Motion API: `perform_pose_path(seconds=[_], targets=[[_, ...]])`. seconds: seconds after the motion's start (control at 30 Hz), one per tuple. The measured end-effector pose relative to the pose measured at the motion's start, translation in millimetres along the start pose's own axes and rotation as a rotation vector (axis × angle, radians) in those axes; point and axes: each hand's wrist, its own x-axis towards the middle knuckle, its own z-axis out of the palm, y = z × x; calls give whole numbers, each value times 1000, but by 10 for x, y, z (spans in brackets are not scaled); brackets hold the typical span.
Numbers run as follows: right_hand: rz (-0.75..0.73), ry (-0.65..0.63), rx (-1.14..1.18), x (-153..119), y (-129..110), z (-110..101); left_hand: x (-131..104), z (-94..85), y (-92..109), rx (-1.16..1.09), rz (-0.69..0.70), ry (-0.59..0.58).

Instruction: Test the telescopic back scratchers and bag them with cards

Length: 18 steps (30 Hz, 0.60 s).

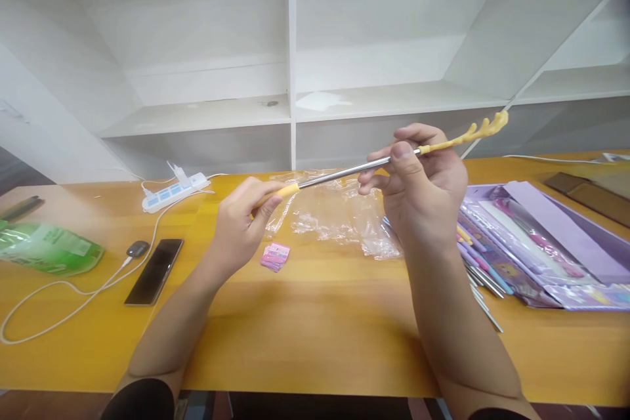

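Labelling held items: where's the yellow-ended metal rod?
Head view, mid-picture: the metal rod is held above the table, its yellow grip in the left hand, the right hand near its yellow claw-like end.

The left forearm (180,315) and right forearm (445,302) reach forward from the lower corners, bare below the elbows, the right hand (426,184) raised above the left hand (242,222). The left shows its back, its thumb (266,211) pressed inward in a pinch against curled fingers. The right wrist bends back slightly, palm turned inward, thumb upright and the fingers (378,182) bent loosely, partly hidden behind it.
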Motion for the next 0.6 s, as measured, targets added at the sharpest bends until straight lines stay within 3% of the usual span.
perform_pose_path(seconds=[0.4,0.6], targets=[[-39,-60,13,-21,91,44,-30,11,-45,-25,-132,17],[-108,8,-9,-98,128,143,-11,0,-15,6,-99,52]])
